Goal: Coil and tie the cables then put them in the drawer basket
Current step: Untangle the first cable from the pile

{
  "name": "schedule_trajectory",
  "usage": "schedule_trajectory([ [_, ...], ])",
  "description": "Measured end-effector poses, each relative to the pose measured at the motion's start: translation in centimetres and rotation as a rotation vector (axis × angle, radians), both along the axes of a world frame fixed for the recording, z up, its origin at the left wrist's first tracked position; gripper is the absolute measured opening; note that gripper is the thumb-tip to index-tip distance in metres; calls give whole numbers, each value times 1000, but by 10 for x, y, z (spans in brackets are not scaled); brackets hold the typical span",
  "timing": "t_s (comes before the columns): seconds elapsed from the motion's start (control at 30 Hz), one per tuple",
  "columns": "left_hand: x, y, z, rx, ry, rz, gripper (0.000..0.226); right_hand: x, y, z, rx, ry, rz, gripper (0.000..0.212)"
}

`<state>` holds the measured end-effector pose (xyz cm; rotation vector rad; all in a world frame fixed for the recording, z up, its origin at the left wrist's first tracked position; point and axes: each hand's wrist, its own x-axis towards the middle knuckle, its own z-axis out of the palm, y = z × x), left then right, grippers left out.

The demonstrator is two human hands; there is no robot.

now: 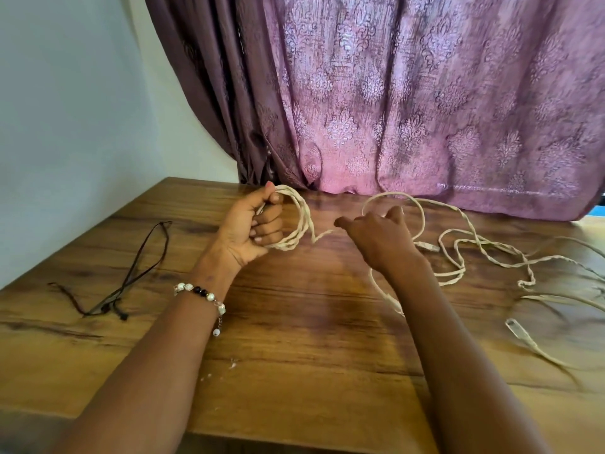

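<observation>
Cable [458,257], cream, mostly sprawled tangled on tabletop [294,339]; left hand [252,231] fingers curled round a few finished loops, right hand [376,237] pinching the feed strand; risk: kinks snag mid-pull, or loops slip loose and unwind.

On the bench [294,371], thin cords [131,276] lie far left; loose cable [474,250] sprawls right. Between them, both hands [252,224] hold its coiled end. Behind hangs a curtain [425,109], seemingly touching the bench.
</observation>
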<state>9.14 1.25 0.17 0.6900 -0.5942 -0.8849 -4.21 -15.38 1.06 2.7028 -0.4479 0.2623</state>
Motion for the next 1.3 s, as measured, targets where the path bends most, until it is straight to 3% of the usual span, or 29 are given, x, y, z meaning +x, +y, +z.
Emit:
schedule_trajectory([
  [0.2,3,-4,-2,-118,157,20,45,9,32,-3,-194,78,58,58],
  [0.27,4,-3,-2,-160,198,48,49,14,39,-7,-155,31,105,55],
  [0.4,6,-2,-1,-167,205,123,59,24,44,-24,300,-58,209,41],
  [0.5,8,-2,-1,-62,166,160,62,26,38,-24,723,-281,407,10],
  [0.63,7,0,-2,108,74,92,58,12,21,3,1269,-835,493,17],
  [0.73,-1,-3,-3,178,-32,3,51,1,11,13,1488,-1105,644,27],
  [0.87,-8,-6,-3,185,-101,-120,46,10,12,4,1386,-1181,628,15],
  [0.97,-4,-3,-2,43,-62,-278,42,19,7,-7,929,-1102,470,24],
  [1.07,3,0,0,-210,39,-476,36,21,5,-15,614,-829,267,24],
  [1.13,8,3,0,-352,76,-507,35,22,10,-18,563,-709,229,28],
  [1.2,11,6,0,-464,99,-463,34,21,19,-15,588,-717,397,32],
  [1.3,21,12,-2,-627,185,-322,35,18,23,-9,905,-703,599,31],
])
